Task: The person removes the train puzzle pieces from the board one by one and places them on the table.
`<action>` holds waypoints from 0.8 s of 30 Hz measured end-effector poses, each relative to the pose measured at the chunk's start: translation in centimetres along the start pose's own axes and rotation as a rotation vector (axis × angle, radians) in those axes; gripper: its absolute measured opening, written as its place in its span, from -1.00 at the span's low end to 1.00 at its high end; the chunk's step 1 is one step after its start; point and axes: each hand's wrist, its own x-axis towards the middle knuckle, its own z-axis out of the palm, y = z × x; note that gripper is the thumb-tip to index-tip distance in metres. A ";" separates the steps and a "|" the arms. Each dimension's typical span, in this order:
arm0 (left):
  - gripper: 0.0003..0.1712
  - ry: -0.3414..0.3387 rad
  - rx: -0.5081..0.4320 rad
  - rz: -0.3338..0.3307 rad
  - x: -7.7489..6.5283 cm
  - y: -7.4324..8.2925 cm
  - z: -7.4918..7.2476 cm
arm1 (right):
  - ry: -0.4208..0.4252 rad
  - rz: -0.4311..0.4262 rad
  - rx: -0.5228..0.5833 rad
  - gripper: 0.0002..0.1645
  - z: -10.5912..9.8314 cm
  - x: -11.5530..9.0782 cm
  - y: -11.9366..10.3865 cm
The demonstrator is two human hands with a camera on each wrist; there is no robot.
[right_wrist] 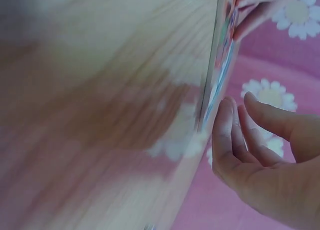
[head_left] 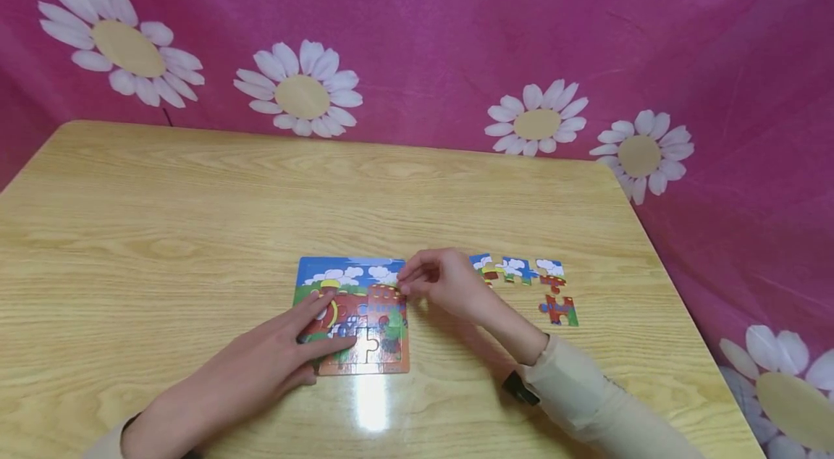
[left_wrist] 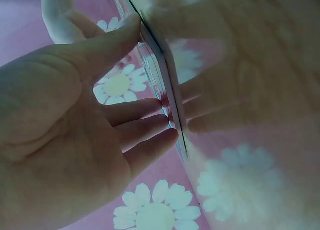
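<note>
Head view: my left hand [head_left: 274, 350] lies flat, fingers straight, on the lower left part of the puzzle [head_left: 352, 314], which sits near the front middle of the table [head_left: 163, 227]. My right hand [head_left: 443, 281] is at the puzzle's upper right edge, fingertips drawn together there. Whether they pinch a piece or only press one, I cannot tell; the hand covers the contact point.

Left wrist view: my straight fingers [left_wrist: 145, 132] press on the board's face, and the thumb reaches toward its edge. Right wrist view: my fingertips [right_wrist: 227, 125] lie just beside the board's edge, slightly curled.

Loose pieces [head_left: 528, 281] lie to the right of the puzzle, near my right hand but apart from it.

Procedure, as I judge it:
1. Keep the left palm flat so the joined pieces do not slide.
2. Align the tabs before pressing; match the cloud and sky colours along the top row.
3. Press straight down with the fingertips, not sideways, or the neighbouring joints may lift.
4. Check that the edge sits flush with the frame.
</note>
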 end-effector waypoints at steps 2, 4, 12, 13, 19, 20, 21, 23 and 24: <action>-0.40 0.000 0.007 0.002 -0.1 -0.1 0.0 | -0.026 0.011 0.003 -0.94 0.9 0.7 -0.6; -0.40 0.003 0.006 0.003 -0.2 -0.1 0.0 | -0.048 0.033 0.010 -0.94 1.7 1.3 -0.9; -0.37 -0.001 -0.012 0.003 -0.2 -0.1 0.0 | -0.088 0.039 -0.034 -0.92 3.2 2.4 -1.7; -0.37 -0.001 -0.013 0.002 -0.2 -0.1 0.0 | -0.089 0.035 -0.040 -0.92 3.2 2.5 -1.8; -0.38 -0.003 -0.011 0.010 -0.1 -0.1 0.0 | -0.087 0.040 -0.041 -0.92 3.5 2.6 -2.0; -0.38 -0.005 -0.012 0.009 -0.1 -0.1 0.0 | -0.087 0.040 -0.039 -0.91 3.5 2.7 -2.0; -0.38 -0.008 -0.014 0.008 -0.1 -0.1 0.0 | -0.087 0.041 -0.038 -0.91 3.6 2.7 -2.0; -0.38 -0.011 -0.013 0.012 -0.2 -0.1 -0.1 | -0.088 0.033 -0.039 -0.89 3.6 2.7 -2.1; -0.38 -0.012 -0.012 0.015 -0.2 -0.1 -0.1 | -0.088 0.028 -0.042 -0.89 3.7 2.8 -2.1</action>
